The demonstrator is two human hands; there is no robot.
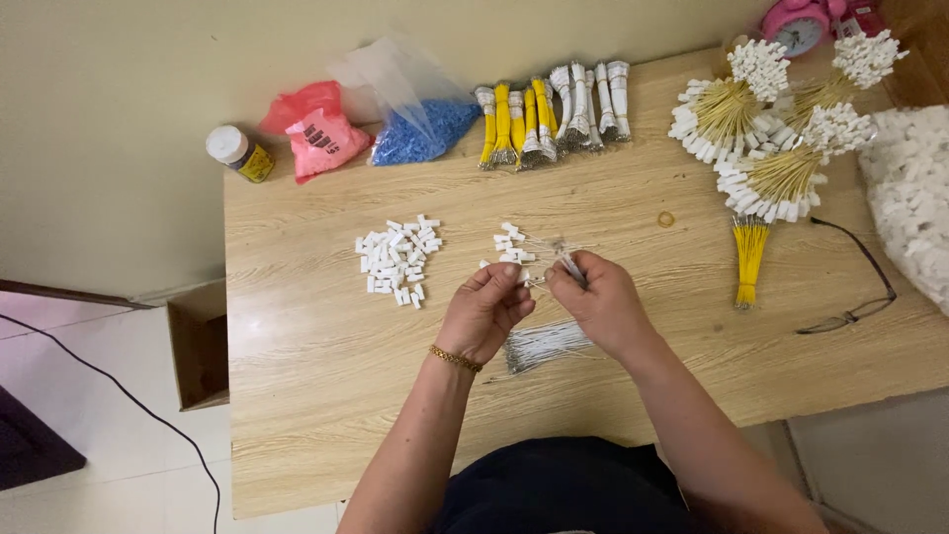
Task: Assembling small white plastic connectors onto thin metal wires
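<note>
Thin white wire leads (554, 259) with small white plastic connector housings are sitting between your two hands, above the middle of the pale wooden table (326, 396). Your right hand (601, 305) is pinching a few of these leads between thumb and fingertips, closed narrowly around them. Your left hand (484, 311), wearing a gold bracelet (455, 358) at the wrist, is pinching closed at the fingertips just beside the right; what it is gripping is too small to tell.

Just below your hands a bundle of white wires (544, 344) is lying on the table. Just above them, a few loose white connector pieces (511, 243) are scattered. To the left, well apart, a larger heap of small white plastic housings (397, 259) is resting.

Along the far edge: a row of tied yellow and white wire bundles (549, 114), a clear bag of blue pieces (420, 127), a red plastic bag (314, 127), a small white-capped bottle (238, 151).

On the right, fanned yellow wire bunches with white ends (766, 148), one loose yellow wire bundle (749, 257), black-framed glasses (858, 287).
</note>
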